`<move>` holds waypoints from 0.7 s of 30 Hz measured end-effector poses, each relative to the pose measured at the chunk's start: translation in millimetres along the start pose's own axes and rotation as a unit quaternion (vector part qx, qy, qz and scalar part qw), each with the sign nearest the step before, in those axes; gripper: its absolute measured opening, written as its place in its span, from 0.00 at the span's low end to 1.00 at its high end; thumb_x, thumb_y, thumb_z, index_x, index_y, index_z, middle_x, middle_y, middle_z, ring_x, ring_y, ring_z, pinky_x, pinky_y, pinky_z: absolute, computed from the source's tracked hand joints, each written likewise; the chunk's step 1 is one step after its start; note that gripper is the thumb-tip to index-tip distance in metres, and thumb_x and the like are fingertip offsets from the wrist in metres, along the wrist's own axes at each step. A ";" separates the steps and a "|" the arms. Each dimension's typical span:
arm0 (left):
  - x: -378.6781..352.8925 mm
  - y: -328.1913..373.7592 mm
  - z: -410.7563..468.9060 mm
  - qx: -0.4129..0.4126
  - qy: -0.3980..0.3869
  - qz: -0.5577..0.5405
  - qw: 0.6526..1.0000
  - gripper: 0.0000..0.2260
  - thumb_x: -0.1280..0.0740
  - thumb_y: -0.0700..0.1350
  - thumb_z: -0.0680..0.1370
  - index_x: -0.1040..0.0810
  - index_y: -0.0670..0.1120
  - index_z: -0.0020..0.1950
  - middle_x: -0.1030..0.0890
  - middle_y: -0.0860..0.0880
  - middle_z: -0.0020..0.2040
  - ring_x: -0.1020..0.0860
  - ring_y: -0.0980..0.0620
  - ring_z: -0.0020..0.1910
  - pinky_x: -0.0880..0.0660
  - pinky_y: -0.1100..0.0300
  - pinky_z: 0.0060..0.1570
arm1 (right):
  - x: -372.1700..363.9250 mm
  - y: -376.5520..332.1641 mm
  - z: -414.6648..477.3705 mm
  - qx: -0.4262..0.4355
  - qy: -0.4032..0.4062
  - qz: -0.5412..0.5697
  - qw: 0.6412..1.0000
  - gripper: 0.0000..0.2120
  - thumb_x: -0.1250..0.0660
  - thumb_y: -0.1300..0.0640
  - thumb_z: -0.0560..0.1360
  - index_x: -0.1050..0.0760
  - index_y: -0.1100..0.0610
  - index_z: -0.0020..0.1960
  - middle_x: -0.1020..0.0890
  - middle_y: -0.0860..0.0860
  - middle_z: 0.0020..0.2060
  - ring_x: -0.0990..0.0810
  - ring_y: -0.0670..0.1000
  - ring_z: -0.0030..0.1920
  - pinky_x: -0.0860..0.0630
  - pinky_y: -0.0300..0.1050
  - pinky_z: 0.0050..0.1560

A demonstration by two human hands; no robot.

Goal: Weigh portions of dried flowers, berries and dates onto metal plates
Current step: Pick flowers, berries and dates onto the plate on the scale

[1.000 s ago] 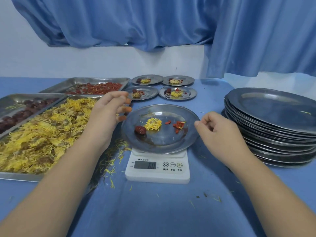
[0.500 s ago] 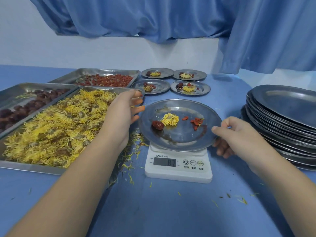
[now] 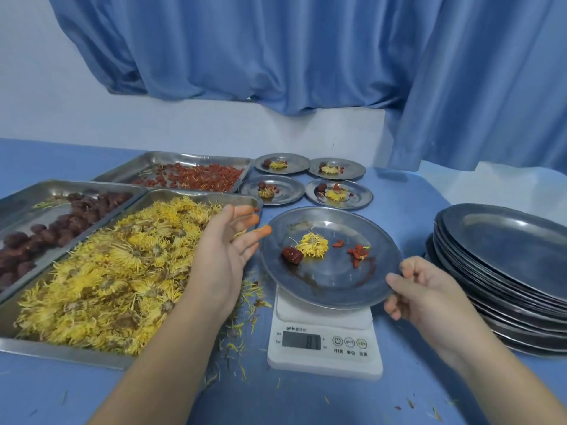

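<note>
We pinch the rim of the plate point(image 3: 333, 279) over the scale point(image 3: 325, 351) with our right hand point(image 3: 429, 297); our left hand point(image 3: 225, 256), grip released, hovers left of the scale.

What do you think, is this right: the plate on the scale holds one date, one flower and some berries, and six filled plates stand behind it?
Not quite. The head view shows four filled plates behind it, not six. The rest holds: the plate on the scale carries one date, one dried flower and some red berries.
</note>
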State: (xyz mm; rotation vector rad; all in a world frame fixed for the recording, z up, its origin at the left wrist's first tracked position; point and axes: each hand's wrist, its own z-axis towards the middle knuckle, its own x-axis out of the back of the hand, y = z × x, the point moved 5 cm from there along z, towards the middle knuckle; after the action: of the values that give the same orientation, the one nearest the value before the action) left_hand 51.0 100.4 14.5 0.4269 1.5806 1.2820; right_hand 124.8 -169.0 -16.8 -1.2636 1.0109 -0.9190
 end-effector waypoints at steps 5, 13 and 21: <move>-4.2 7.7 5.4 0.020 -0.027 -0.077 0.996 0.16 0.43 0.54 0.82 0.20 0.45 0.52 0.18 0.42 0.55 0.19 0.40 0.57 0.29 0.46 0.65 | 5.0 -8.6 5.3 0.012 0.028 0.045 0.999 0.15 0.40 0.69 0.77 0.37 0.55 0.36 0.27 0.55 0.22 0.28 0.51 0.24 0.30 0.39 0.24; -35.2 39.8 30.7 0.011 -0.097 -0.046 0.994 0.14 0.42 0.52 0.81 0.20 0.46 0.54 0.17 0.43 0.57 0.21 0.42 0.61 0.31 0.45 0.68 | 0.7 -36.4 26.2 0.035 0.079 0.028 0.996 0.15 0.40 0.68 0.78 0.38 0.55 0.37 0.26 0.55 0.23 0.29 0.52 0.25 0.29 0.41 0.27; -78.4 68.7 57.3 0.045 -0.165 -0.134 0.976 0.12 0.39 0.50 0.79 0.23 0.45 0.55 0.21 0.38 0.64 0.19 0.39 0.59 0.29 0.43 0.65 | -17.5 -49.6 94.0 0.019 0.176 0.059 0.982 0.14 0.42 0.69 0.78 0.39 0.55 0.39 0.28 0.54 0.32 0.26 0.50 0.26 0.27 0.38 0.26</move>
State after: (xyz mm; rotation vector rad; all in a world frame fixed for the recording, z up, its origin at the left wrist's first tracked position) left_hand 112.0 95.2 116.5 0.4406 1.3639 0.8851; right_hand 209.0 -128.4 36.8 -1.0154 1.3236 -1.0876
